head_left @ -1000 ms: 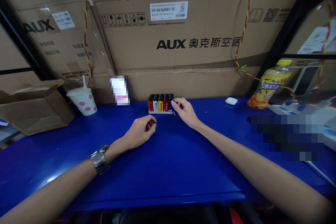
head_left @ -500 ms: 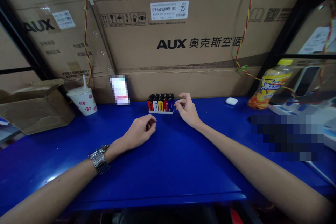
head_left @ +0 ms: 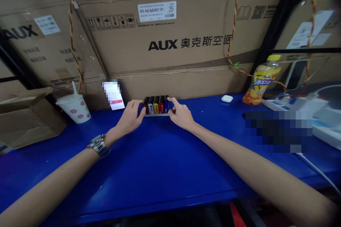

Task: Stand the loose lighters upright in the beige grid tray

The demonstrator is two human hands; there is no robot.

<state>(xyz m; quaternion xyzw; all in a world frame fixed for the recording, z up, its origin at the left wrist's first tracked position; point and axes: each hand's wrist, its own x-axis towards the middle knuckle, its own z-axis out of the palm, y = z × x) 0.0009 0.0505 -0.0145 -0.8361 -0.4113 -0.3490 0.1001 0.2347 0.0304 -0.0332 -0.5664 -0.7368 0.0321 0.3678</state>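
Note:
A white tray [head_left: 157, 115] packed with several rows of lighters [head_left: 158, 105] stands on the blue table near the cardboard wall. The lighters are upright, with black tops and red, white, yellow and blue bodies. My left hand [head_left: 131, 116] holds the left end of the pack between thumb and fingers, a metal watch [head_left: 99, 145] on its wrist. On the opposite end my right hand [head_left: 181, 114] grips beside the blue lighter. The fingertips behind the pack are partly hidden.
Left of the pack are a lit phone [head_left: 114, 95], a paper cup with straw [head_left: 76, 108] and an open cardboard box [head_left: 32, 120]. To the right lie a white earbud case [head_left: 227, 98], a drink bottle [head_left: 261, 81], a blurred dark object [head_left: 277, 131] and a power strip [head_left: 327, 131].
My left hand has moved up and forward onto the pack's left end. My right hand has closed in on its right end. The camera view has turned slightly right.

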